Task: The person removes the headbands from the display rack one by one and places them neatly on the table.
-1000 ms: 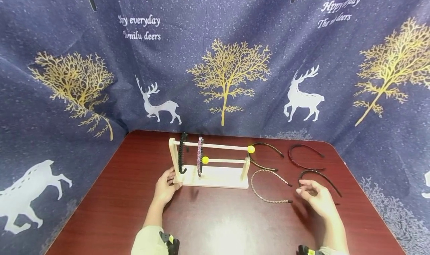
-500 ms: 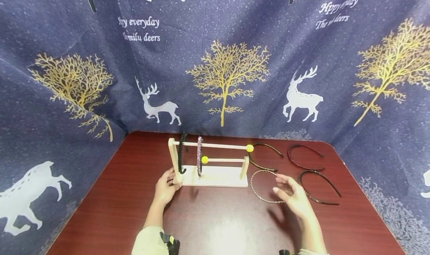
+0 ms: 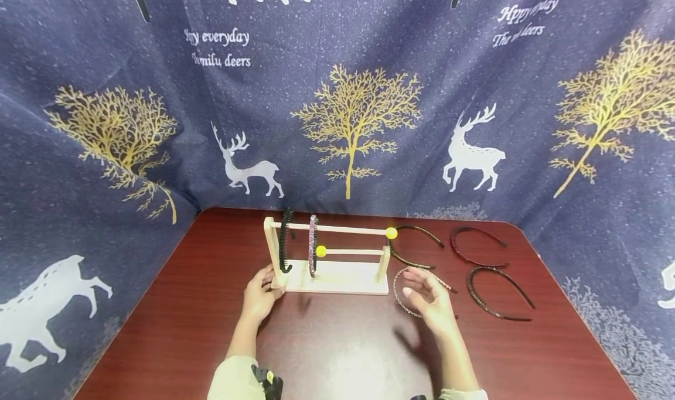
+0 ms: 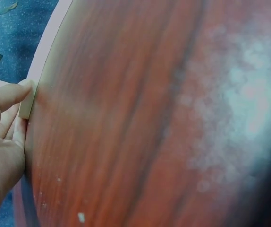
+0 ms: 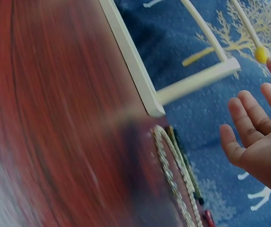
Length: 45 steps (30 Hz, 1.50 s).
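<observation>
At left, we see the left hand, grip clamped on the left end of the wooden rack. The upper bar carries a black headband, then a pink headband. Next, the right hand, grip spread apart, appears to hover above the braided headband on the surface.

My head view looks forward and down across the bench to the patterned cloth. My left-wrist view, close and tilted, faces bench and left fingers; my right-wrist view, also tilted, shares the rack and braided headband with the head's.
</observation>
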Tool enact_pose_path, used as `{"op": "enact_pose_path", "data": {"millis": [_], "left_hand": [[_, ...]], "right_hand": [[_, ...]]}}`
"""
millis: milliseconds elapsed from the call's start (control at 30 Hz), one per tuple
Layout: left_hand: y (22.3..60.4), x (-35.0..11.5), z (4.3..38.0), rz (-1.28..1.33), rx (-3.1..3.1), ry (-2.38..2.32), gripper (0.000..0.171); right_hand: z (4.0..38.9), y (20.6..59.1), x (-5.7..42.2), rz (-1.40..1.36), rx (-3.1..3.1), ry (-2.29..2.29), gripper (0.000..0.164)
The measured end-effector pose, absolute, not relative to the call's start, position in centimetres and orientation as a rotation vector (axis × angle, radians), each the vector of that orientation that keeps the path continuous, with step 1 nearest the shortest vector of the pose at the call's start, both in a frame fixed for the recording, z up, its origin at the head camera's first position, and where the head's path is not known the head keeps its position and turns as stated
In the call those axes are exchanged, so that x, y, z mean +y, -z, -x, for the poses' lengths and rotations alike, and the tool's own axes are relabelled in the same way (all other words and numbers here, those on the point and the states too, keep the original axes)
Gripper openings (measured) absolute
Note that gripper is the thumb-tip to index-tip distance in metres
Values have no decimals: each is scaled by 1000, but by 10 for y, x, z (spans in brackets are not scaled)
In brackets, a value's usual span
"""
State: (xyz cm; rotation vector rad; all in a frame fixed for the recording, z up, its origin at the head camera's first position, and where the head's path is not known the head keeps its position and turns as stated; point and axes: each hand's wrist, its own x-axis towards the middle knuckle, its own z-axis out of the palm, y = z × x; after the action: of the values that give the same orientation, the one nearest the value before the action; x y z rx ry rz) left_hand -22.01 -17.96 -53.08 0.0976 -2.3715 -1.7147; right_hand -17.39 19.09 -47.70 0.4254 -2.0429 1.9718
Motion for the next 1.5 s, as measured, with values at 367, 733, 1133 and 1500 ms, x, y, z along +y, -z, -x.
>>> {"op": "enact_pose_path", "data": {"millis": [367, 733, 1133, 1500], "left_hand": [[528, -181, 219, -66, -2350, 1757, 59], [525, -181, 220, -88, -2355, 1799, 61], [530, -181, 219, -109, -2386, 1761, 61], [529, -181, 220, -118, -2379, 1778, 61]], "right_hand": [[185, 470, 149, -514, -2029, -2034, 44], [191, 453, 99, -686, -2021, -2070, 43], [188, 429, 60, -740, -2078, -2105, 43], [199, 423, 41, -779, -2152, -2171, 58]]}}
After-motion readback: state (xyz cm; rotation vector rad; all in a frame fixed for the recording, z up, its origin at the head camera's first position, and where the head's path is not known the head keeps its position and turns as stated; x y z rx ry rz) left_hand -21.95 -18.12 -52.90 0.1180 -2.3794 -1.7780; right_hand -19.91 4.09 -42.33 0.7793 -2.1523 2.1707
